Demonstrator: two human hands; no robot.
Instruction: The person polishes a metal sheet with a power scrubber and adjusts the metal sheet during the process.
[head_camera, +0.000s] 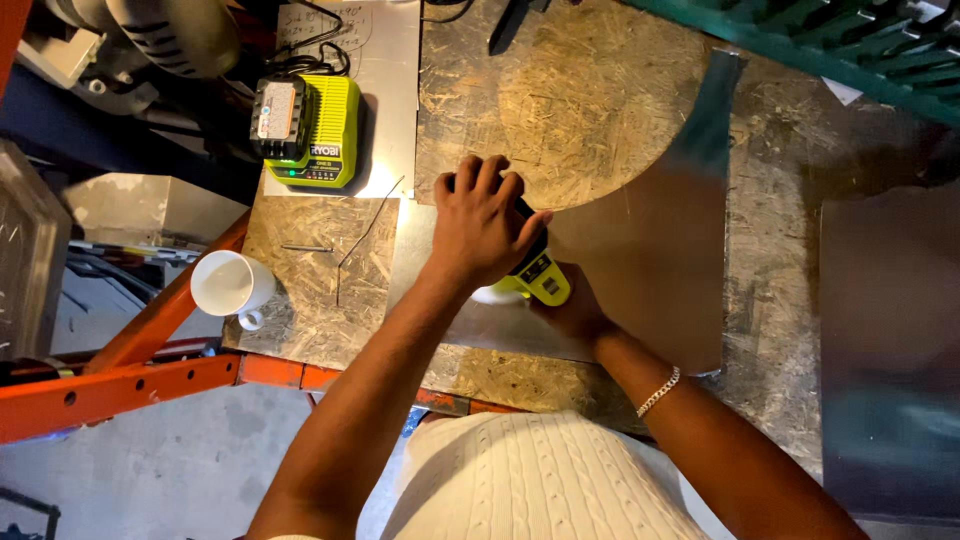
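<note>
A yellow-green and black cordless power tool (538, 272) rests on a grey sheet of metal (655, 260) with a curved cut edge. My left hand (480, 220) presses down over the tool's front end, hiding its head. My right hand (570, 310) grips the tool's body from below and behind; a silver bracelet (658, 392) circles that wrist. The metal sheet lies on a chipboard worktop (570, 90).
A yellow-green battery charger (325, 135) with a black battery (278, 120) sits at the upper left. A white mug (228, 285) stands near the left edge, by thin wires (365, 230). Orange steel frame bars (110, 385) run below. Another metal sheet (890, 350) lies at right.
</note>
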